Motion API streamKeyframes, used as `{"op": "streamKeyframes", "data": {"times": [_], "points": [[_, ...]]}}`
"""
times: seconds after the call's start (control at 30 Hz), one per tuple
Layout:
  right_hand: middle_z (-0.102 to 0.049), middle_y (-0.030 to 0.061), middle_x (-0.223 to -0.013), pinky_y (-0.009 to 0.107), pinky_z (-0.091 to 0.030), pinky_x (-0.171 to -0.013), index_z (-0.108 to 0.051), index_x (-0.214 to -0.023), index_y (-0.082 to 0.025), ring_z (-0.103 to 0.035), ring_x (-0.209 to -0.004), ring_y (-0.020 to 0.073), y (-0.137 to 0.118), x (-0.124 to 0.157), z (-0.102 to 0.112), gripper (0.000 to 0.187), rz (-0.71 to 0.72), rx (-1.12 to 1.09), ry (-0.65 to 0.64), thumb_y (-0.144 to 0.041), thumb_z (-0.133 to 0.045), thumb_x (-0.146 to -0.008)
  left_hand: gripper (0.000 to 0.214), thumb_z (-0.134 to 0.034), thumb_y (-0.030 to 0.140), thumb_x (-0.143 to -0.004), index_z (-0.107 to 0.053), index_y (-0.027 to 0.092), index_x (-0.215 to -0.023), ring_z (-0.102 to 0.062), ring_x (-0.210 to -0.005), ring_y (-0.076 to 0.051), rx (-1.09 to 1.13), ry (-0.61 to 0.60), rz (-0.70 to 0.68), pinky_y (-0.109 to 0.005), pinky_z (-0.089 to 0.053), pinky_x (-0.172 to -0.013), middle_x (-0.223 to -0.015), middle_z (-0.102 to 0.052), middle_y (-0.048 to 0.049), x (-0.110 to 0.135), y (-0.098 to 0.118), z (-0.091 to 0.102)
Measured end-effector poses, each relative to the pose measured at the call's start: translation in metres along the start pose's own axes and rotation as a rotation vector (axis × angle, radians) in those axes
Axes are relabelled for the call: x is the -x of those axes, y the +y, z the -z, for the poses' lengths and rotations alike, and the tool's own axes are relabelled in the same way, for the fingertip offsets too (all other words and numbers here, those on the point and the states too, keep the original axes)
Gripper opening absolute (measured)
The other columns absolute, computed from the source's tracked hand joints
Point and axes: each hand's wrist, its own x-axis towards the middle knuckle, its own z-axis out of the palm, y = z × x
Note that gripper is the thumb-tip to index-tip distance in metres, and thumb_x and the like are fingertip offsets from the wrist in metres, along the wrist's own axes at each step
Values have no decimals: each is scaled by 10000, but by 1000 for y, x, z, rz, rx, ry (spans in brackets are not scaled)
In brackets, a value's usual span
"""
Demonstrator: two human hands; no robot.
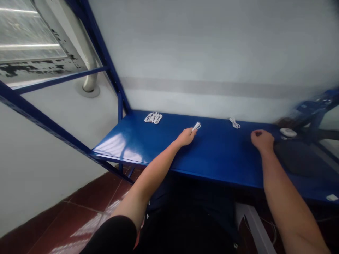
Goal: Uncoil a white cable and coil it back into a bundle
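My left hand point(185, 137) reaches out over the blue table point(148, 141) and its fingers are closed on a small coiled white cable point(196, 126). My right hand point(262, 139) rests on the table further right, curled into a loose fist; nothing shows in it. A second small white cable bundle point(234, 123) lies beyond and between the hands near the wall. A larger pile of white cable coils point(153, 118) sits at the table's back left.
A round white object point(288, 132) lies on a dark mat point(299, 155) at the right. Blue frame bars point(53, 127) rise at the left. A grey pipe point(90, 70) runs down the wall. Red floor tiles point(87, 208) lie below.
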Motion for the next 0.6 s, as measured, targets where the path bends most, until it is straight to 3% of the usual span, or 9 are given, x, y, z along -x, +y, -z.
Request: {"op": "streamKeyframes", "data": {"times": [0.17,0.37,0.6], "points": [[-671,141,-772,344,-436,-751,-622,-775,-180,-592,-721,226,-5,5,0,73,97,-136,4,-187,-555,-745,399,-292,406,-975,-514,179,-733,-485,-614,-139,78,28,40,-249,-373,-628,-634,-518,2,-1,3,1],[-675,117,-766,349,-452,-767,-654,-744,-177,-611,-745,238,-7,6,-2,85,120,-132,29,-205,-578,-718,407,-292,412,-976,-548,169,-772,-498,-636,-142,26,-14,48,-250,-378,-639,-650,-532,2,0,5,2],[-720,148,-921,349,-469,-814,-710,-787,-157,-642,-829,243,-3,5,-1,184,244,-122,101,-173,-536,-727,410,-313,434,-974,-559,173,-775,-497,-618,-143,6,-25,20,-258,-364,-619,-668,-562,-4,-1,1,1]]}}
